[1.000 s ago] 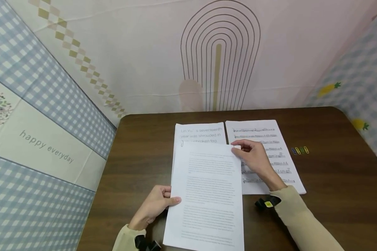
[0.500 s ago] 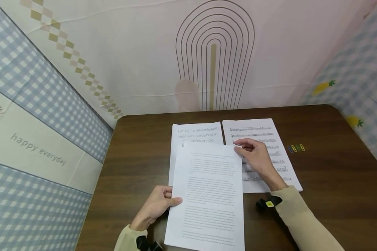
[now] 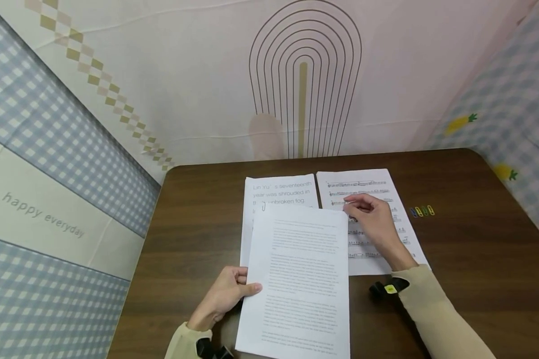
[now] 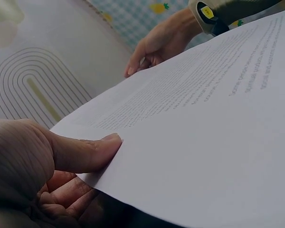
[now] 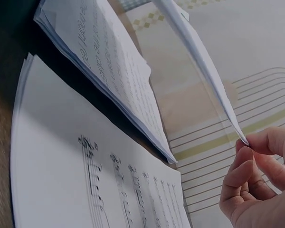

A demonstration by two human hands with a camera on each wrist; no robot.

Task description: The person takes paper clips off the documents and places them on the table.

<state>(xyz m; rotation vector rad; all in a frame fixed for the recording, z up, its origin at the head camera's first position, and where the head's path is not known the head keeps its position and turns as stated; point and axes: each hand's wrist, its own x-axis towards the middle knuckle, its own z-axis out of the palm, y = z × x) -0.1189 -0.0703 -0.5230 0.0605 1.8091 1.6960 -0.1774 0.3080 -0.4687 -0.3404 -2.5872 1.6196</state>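
Note:
My left hand grips the left edge of a stack of printed paper, its thumb on top and its fingers curled beneath, as the left wrist view also shows. The stack is held up off the table, tilted, with small text facing me. A paper clip sits at its top left corner. At the top right corner, the fingertips of my right hand pinch the very tip of the sheets in the right wrist view. Whether a small clip is hidden between those fingertips, I cannot tell.
Behind the held stack lies a pile of large-print text. Sheet music lies to its right, partly under my right hand. Several coloured paper clips lie in a row farther right on the brown table.
My right fingertips have slid right, from over the top right corner to its very tip. My left hand keeps its grip, and the held stack has shifted slightly right.

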